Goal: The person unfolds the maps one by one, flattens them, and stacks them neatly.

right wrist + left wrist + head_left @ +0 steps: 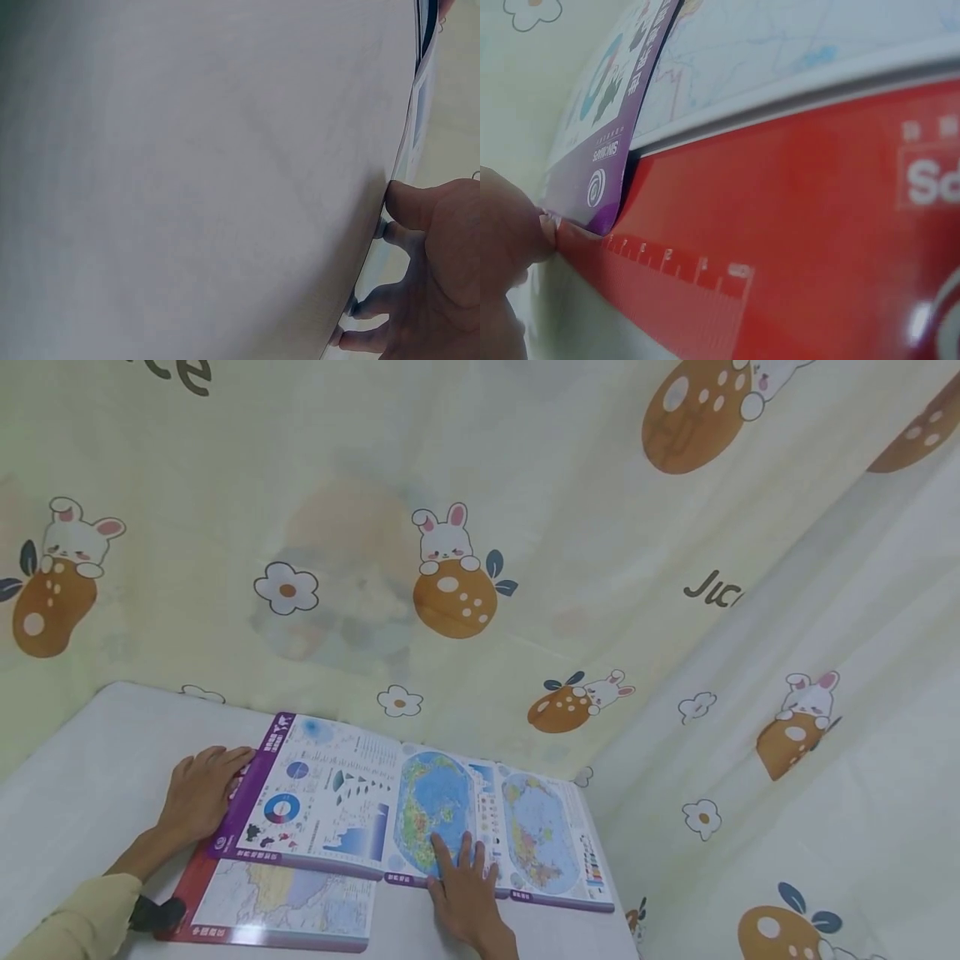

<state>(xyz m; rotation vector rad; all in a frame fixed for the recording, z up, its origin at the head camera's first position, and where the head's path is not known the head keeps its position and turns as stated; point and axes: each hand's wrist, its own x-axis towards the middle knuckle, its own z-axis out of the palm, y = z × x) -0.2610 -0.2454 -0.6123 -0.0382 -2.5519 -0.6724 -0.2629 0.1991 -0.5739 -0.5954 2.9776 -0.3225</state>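
Note:
A purple-edged fold-out world map [315,860] lies spread on the table, its panels showing charts and two world maps. My left hand [202,789] rests along its left purple edge. In the left wrist view, a fingertip [547,229] touches near the purple corner. My right hand [467,893] lies with fingers spread on the middle panel, near its front edge; in the right wrist view, the fingertips [349,304] meet that edge. A red-edged map [285,902] lies partly underneath, with a printed ruler scale [682,270] on its red border.
The white table [67,793] extends left of the maps. A curtain [337,635] printed with rabbits and flowers hangs behind the table and along its right side. A black strap [157,914] sits at the left wrist, beside the red map's corner.

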